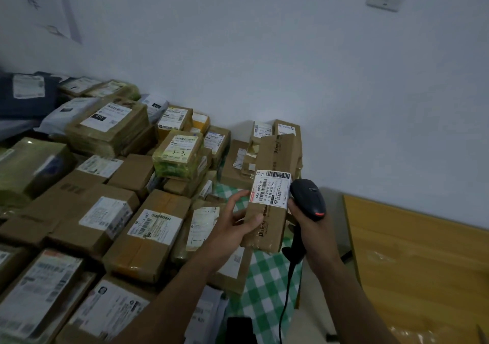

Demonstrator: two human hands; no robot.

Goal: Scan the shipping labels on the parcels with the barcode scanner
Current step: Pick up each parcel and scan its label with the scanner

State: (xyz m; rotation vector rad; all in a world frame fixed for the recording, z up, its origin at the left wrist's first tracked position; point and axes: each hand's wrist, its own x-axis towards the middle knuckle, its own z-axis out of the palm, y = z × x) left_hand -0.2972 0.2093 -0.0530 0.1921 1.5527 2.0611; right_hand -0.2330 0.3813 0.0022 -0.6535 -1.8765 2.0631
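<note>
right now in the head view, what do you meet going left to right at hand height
stacked parcels → left hand → held parcel → scanner, gripped by the right hand → wooden surface

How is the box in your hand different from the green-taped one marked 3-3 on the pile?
The held box is plain brown cardboard; the green-taped box is wrapped in yellow-green tape. The held box is long and narrow, gripped by the left hand; the green-taped box is squarer and sits on other parcels. Both carry a white barcode label.
</note>
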